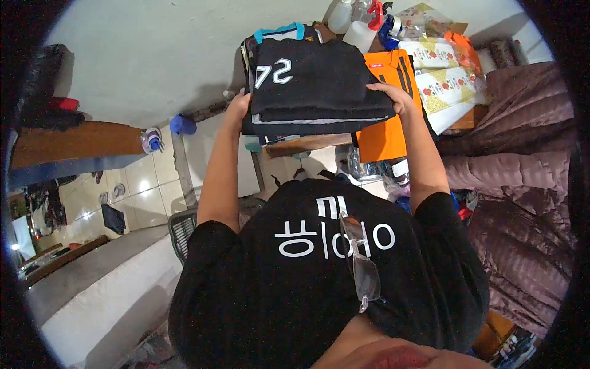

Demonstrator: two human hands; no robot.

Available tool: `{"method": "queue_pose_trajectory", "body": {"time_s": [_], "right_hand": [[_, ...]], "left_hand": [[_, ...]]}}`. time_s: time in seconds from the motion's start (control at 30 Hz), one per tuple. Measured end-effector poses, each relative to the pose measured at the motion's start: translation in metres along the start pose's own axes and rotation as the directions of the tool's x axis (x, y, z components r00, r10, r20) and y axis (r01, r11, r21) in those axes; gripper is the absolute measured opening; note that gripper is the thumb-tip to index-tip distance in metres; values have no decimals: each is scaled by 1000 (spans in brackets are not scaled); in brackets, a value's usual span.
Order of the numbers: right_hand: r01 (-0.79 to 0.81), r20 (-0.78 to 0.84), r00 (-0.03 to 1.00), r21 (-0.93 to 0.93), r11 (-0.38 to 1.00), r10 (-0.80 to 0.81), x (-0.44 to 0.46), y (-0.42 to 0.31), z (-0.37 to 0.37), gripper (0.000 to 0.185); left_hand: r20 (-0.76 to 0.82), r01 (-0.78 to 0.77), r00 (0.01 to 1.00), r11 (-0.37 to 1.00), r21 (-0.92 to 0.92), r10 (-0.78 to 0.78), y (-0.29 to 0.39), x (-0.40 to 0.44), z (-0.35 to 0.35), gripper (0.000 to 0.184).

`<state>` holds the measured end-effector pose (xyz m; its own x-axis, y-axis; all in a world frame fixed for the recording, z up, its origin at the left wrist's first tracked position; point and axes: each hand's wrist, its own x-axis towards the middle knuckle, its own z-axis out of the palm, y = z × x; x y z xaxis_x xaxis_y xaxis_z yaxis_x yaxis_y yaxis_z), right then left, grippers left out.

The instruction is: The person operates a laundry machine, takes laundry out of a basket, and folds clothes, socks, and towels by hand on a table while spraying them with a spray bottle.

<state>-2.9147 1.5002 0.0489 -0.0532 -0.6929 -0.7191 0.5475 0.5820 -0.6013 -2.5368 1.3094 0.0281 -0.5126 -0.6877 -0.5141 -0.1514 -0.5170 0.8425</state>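
Between my hands is a stack of folded black shirts (319, 77), the top one with white lettering near its left side. My left hand (238, 107) grips the stack's left edge, its fingers partly hidden by the cloth. On the right edge my right hand (396, 98) is closed, with the thumb on top and the fingers underneath. Grey and black folded layers show along the near side. Behind it lies a garment with a turquoise collar (279, 32). An orange garment with black stripes (384, 132) hangs down beside my right hand.
A spray bottle with a red head (362, 34) and a blue tape dispenser (390, 32) stand at the back. White floral packages (445, 86) lie to the right, near a purple quilted cover (522, 166). A blue cup (182, 125) is at left.
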Motion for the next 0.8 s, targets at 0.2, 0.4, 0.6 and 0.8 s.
{"method": "queue_pose_trajectory", "body": {"time_s": [0.2, 0.4, 0.6, 0.8], "right_hand": [[309, -16, 950, -60, 949, -310, -41, -8, 21, 52], [494, -117, 859, -63, 867, -498, -103, 6, -39, 61], [451, -258, 841, -150, 880, -475, -177, -23, -155, 64], [422, -360, 728, -435, 795, -584, -216, -101, -286, 59]], "left_hand": [[7, -293, 954, 933, 207, 298, 2, 11, -4, 41], [56, -215, 975, 976, -20, 216, 40, -66, 97, 44], [314, -354, 901, 926, 130, 300, 29, -21, 242, 40], [486, -590, 723, 805, 65, 491, 27, 71, 407, 48]]}}
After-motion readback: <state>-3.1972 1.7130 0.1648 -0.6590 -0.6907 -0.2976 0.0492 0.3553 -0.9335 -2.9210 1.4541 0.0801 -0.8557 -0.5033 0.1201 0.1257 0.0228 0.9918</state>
